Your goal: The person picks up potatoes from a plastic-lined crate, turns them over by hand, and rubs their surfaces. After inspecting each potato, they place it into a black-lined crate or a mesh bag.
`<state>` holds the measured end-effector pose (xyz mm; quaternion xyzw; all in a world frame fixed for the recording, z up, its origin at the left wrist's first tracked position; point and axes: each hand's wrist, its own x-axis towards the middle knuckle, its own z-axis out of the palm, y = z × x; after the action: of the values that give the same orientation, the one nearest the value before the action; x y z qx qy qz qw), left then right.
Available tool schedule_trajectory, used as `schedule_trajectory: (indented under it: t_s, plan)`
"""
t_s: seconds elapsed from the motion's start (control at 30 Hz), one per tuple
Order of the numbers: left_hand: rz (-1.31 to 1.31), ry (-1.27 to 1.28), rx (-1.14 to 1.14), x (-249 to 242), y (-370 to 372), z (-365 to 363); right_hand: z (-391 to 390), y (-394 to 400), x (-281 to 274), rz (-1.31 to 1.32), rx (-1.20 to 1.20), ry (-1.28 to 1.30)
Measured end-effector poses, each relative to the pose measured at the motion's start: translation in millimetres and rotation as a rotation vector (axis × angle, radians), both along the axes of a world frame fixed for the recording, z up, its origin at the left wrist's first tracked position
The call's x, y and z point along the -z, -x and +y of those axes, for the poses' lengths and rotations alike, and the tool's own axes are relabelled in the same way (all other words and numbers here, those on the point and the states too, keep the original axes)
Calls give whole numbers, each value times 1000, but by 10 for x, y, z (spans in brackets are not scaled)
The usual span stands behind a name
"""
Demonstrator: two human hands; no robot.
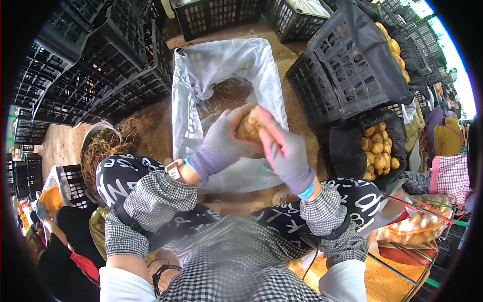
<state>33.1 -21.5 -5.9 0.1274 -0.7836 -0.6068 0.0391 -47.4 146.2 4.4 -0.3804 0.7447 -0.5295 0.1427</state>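
A yellowish-brown, potato-like tuber is held up over a plastic-lined crate. My left hand, in a grey-purple knitted glove, wraps round it from the left. My right hand, gloved alike with pinkish fingertips, presses its closed fingers on the tuber's right side. Whether the right fingers also hold a small tool cannot be seen. Clear plastic sheet drapes over the crate's rim, and brown soil-like crumbs lie inside.
Black crates are stacked on the left, beside a bucket of stringy roots. At right, a tilted crate stands above a black-lined crate of similar tubers. A net bag of pale produce sits lower right. Other people work at both sides.
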Motion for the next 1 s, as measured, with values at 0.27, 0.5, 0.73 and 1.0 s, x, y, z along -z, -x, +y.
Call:
schedule_trajectory:
  t_s: [0.27, 0.5, 0.73, 1.0]
  plan:
    - [-10, 269, -35, -92, -42, 39, 28, 234, 115, -103, 148, 109]
    - [303, -454, 95, -179, -39, 35, 38, 214, -39, -1020, -321, 278]
    - [309, -645, 98, -228, -36, -75, 90, 177, -118, -1098, -347, 485]
    - [315, -439, 159, -117, -25, -83, 144, 166, -112, -1023, -333, 402]
